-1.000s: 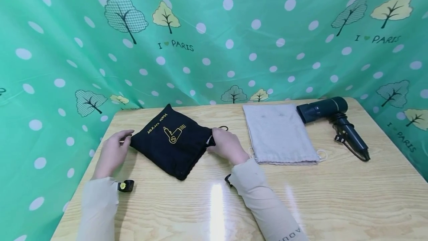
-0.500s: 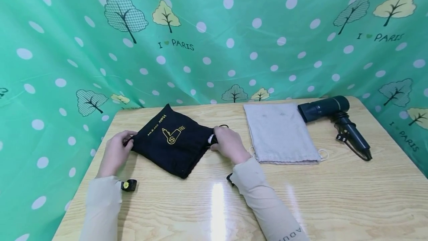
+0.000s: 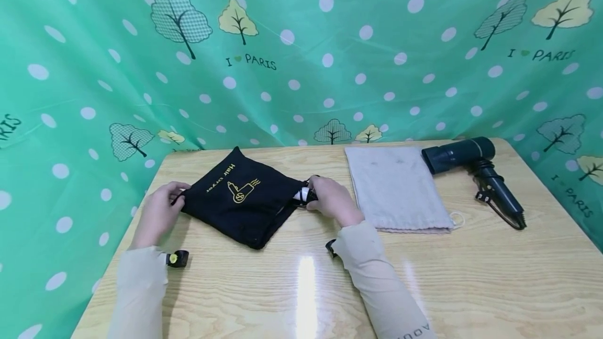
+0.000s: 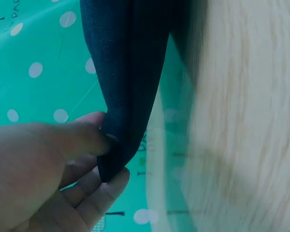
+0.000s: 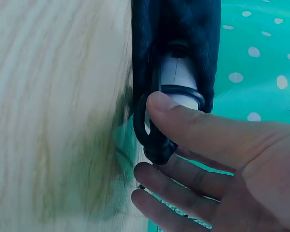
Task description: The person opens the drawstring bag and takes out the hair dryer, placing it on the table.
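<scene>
A black drawstring bag (image 3: 249, 211), printed with "Hair Dryer" and a yellow dryer drawing, lies tilted on the left of the table. My left hand (image 3: 157, 213) pinches its closed left corner between thumb and fingers, as the left wrist view confirms. At the bag's open right end my right hand (image 3: 336, 203) grips the end of a white hair dryer (image 5: 179, 72) wound with black cord (image 5: 140, 121). Only the white handle part sticks out of the mouth; the remainder is hidden inside the bag.
To the right lies a flat grey drawstring bag (image 3: 398, 190). Beside it rests a dark hair dryer (image 3: 464, 153) with its cord and plug (image 3: 482, 196). Behind the wooden table (image 3: 245, 297) hangs a green dotted curtain (image 3: 301, 56).
My right hand has moved slightly right, and more of the white hair dryer shows at the bag's mouth. The left hand keeps hold of the corner, almost in place.
</scene>
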`<state>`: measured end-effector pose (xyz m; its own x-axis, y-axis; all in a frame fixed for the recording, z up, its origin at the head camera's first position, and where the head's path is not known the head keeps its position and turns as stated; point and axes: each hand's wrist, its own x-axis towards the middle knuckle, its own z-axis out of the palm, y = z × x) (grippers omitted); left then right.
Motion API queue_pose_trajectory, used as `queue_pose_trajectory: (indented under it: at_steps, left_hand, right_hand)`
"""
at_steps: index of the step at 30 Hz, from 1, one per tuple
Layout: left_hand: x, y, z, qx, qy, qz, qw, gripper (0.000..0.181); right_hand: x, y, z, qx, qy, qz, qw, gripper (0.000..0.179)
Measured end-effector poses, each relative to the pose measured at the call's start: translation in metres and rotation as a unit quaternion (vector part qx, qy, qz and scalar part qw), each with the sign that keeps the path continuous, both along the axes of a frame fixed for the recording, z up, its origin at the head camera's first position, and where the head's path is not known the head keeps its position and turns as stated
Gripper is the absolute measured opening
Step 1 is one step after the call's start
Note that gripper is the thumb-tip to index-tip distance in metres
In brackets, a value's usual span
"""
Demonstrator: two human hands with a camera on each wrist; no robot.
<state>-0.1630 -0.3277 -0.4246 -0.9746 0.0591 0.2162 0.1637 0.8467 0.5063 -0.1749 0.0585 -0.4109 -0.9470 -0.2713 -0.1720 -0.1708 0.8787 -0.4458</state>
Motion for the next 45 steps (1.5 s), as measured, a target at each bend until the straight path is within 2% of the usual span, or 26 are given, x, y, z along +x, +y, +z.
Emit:
queue_pose_trajectory:
  at_steps: [4, 7, 10, 13, 19, 23, 33, 38, 45]
  left_hand:
    - [-0.001, 0.004, -0.002, 0.021, -0.020, -0.015, 0.9995, 0.030]
    - [-0.002, 0.008, -0.004, 0.043, -0.020, -0.022, 0.9986, 0.032]
    - [-0.001, 0.009, -0.007, 0.047, -0.016, -0.024, 0.9985, 0.031]
    - [0.002, 0.004, -0.010, 0.034, -0.016, -0.019, 0.9991, 0.029]
    - [0.008, -0.002, -0.008, 0.012, -0.017, -0.006, 0.9998, 0.032]
    - [0.006, 0.003, -0.007, 0.005, -0.002, -0.007, 1.0000, 0.032]
    - [0.003, 0.004, -0.007, 0.012, 0.009, -0.004, 0.9999, 0.030]
    - [0.001, 0.006, -0.007, 0.010, 0.007, -0.015, 0.9998, 0.031]
    - [-0.001, 0.011, -0.006, 0.021, -0.009, -0.009, 0.9997, 0.033]
  right_hand:
    - [0.001, -0.003, -0.001, -0.008, 0.009, 0.012, 0.9999, 0.054]
    - [0.003, -0.009, -0.003, -0.012, 0.027, 0.013, 0.9995, 0.062]
    - [0.005, -0.016, -0.006, -0.015, 0.038, 0.013, 0.9991, 0.064]
    - [0.006, -0.022, -0.008, -0.028, 0.039, 0.016, 0.9987, 0.057]
    - [0.004, -0.026, -0.010, -0.082, 0.053, 0.017, 0.9951, 0.031]
    - [0.001, -0.019, -0.010, -0.100, 0.043, 0.004, 0.9940, 0.029]
    - [-0.008, 0.008, -0.005, -0.115, -0.033, -0.020, 0.9927, 0.033]
    - [-0.010, 0.018, -0.004, -0.109, -0.037, -0.012, 0.9933, 0.032]
    - [-0.011, 0.019, -0.003, -0.108, -0.027, 0.004, 0.9938, 0.047]
